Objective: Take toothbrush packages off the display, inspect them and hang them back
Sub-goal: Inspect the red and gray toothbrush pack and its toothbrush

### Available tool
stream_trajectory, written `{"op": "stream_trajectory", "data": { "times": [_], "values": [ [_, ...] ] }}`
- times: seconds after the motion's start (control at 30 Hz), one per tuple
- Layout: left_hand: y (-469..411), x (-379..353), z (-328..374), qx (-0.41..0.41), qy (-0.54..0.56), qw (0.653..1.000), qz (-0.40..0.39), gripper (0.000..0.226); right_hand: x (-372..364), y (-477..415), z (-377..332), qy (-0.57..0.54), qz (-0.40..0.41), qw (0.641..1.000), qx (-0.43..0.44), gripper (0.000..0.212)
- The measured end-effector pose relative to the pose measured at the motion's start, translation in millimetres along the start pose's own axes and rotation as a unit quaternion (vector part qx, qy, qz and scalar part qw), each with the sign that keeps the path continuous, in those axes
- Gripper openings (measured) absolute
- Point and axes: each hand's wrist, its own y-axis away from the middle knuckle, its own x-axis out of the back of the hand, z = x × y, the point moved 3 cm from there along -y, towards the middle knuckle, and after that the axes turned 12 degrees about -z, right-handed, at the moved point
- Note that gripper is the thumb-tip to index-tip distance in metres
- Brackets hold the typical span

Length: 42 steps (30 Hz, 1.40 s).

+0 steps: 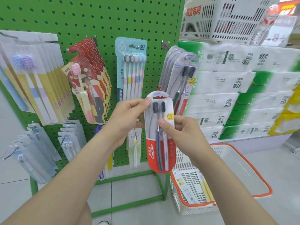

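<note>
From my remote seat the green pegboard display (pixel 97 17) fills most of the view, standing on a pale tiled floor (pixel 279 172). To its right rises a stack of white and green tissue packs (pixel 227 82); their print is upside down, and only "2500" comes through clearly. Above them sits a white slatted crate (pixel 227 18) with red characters I read as "零食有鸣". On the floor just right of the display is a white basket (pixel 235 163) with an orange rim, and a few flat packs (pixel 186 187) lie in it. Hooks on the board carry yellow-and-white packs (pixel 40 78), red-backed packs (pixel 90 75), a teal five-brush pack (pixel 130 67) and grey twin-brush packs (pixel 180 70). The toothbrush package (pixel 153 143) is off the hooks, upright in front of the board's lower part, partly hiding the packs behind it. "Colgate" runs in white up its red base, and a yellow sticker sits beside two dark-bristled brushes. The left hand (pixel 128 117) has its grip on the upper left edge, thumb in front. The right hand (pixel 180 132) pinches the middle, thumb on the front.
</note>
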Motion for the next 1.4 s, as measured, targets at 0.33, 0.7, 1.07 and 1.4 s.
{"op": "stream_trajectory", "data": {
  "times": [0.33,0.7,1.07,1.4],
  "values": [
    [2,1,4,-0.035,0.021,0.995,0.09,0.03,1,-2,-2,0.0,-0.01,1.0,0.014,0.019],
    [2,-6,11,-0.091,-0.144,0.976,0.136,0.011,11,-4,-5,0.083,0.204,0.966,0.137,0.013],
    [-44,-3,49,-0.157,-0.472,0.814,0.301,0.015,43,-27,-5,0.056,0.362,0.922,0.124,0.024],
    [-107,-12,73,-0.107,-0.469,0.83,0.282,0.007,52,-60,-1,0.018,0.382,0.916,0.12,0.022]
  ]
}}
